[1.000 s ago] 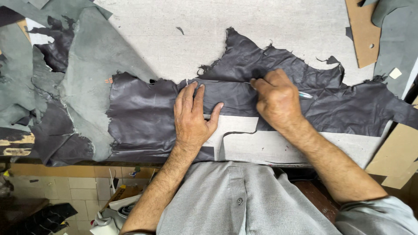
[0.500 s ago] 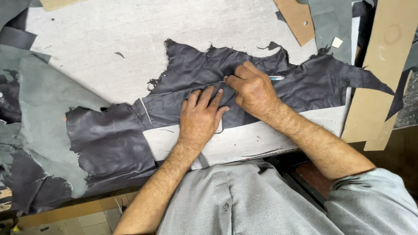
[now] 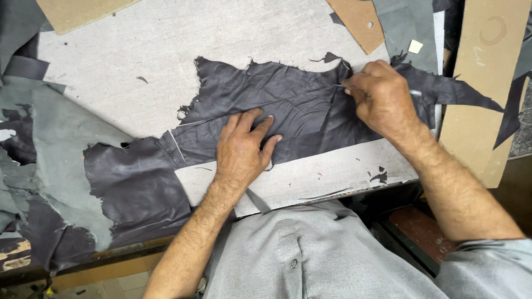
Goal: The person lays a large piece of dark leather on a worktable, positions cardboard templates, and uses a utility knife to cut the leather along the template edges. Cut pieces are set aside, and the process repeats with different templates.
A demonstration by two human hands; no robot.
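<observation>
A large piece of dark purple-grey leather (image 3: 266, 99) with ragged edges lies spread across a scuffed white cutting board (image 3: 127, 66). My left hand (image 3: 244, 147) presses flat on the leather near its lower edge, fingers spread. My right hand (image 3: 379, 97) is closed around a thin metal blade whose tip (image 3: 339, 85) pokes out to the left, resting on the leather near its upper edge. A straight cut runs through the leather beside my left hand.
Grey and dark leather scraps (image 3: 50, 144) pile up at the left. Brown cardboard patterns lie at the top left (image 3: 77, 11), top middle (image 3: 357, 22) and along the right (image 3: 482, 83). The board's front edge (image 3: 321, 194) runs just above my grey shirt.
My right hand has slid to the right and up along the leather with the blade. My left hand stays pressed on the hide. The view has shifted, so everything sits further left.
</observation>
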